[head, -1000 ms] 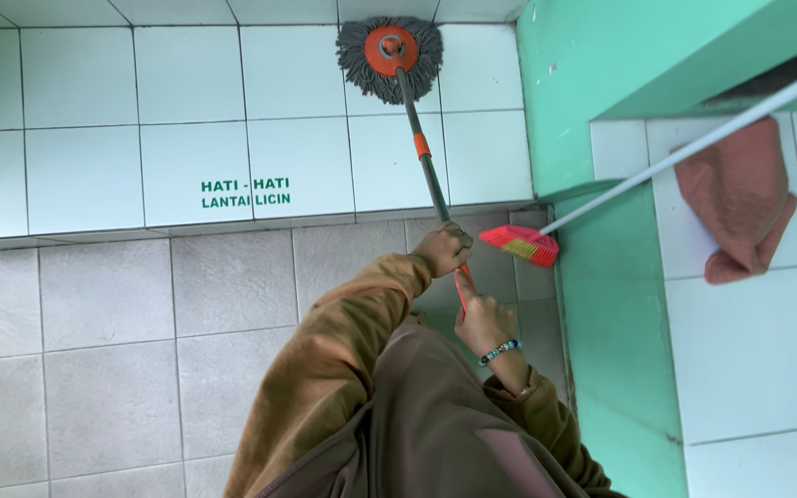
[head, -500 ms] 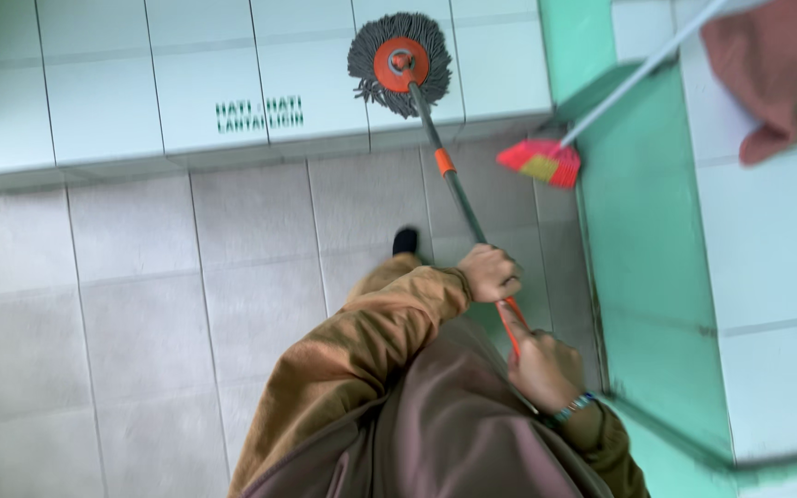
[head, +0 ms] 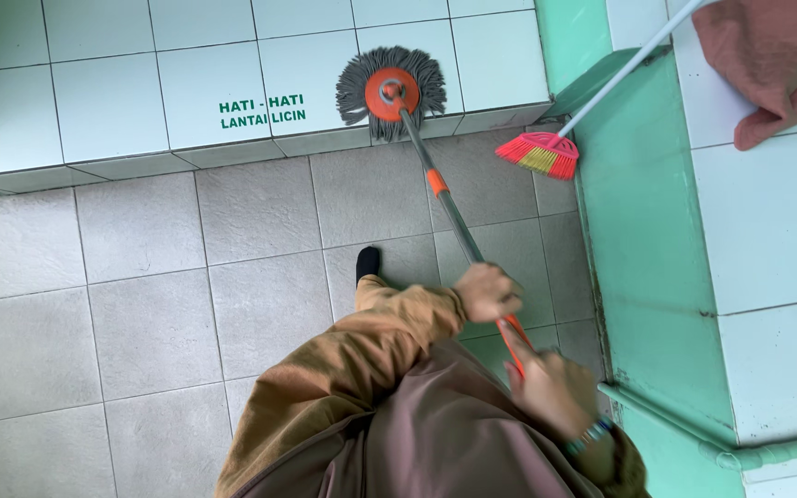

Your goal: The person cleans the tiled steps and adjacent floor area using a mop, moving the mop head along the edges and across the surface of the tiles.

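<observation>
Green lettering [head: 263,111] sits on a white tile [head: 209,83] of the far raised step, left of the mop [head: 391,92] head, which rests against that step. Grey floor [head: 140,304] tiles lie open to my left; a green-and-white wall [head: 657,277] closes the right, a red broom [head: 540,153] leaning there. My left hand [head: 488,291] and right hand [head: 551,387] are both closed round the mop handle.

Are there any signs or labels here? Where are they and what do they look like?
Floor sign: green capital letters in two short lines, printed straight onto a white tile on the raised white step, left of the grey mop head with its orange middle.
No packages or screens show.
</observation>
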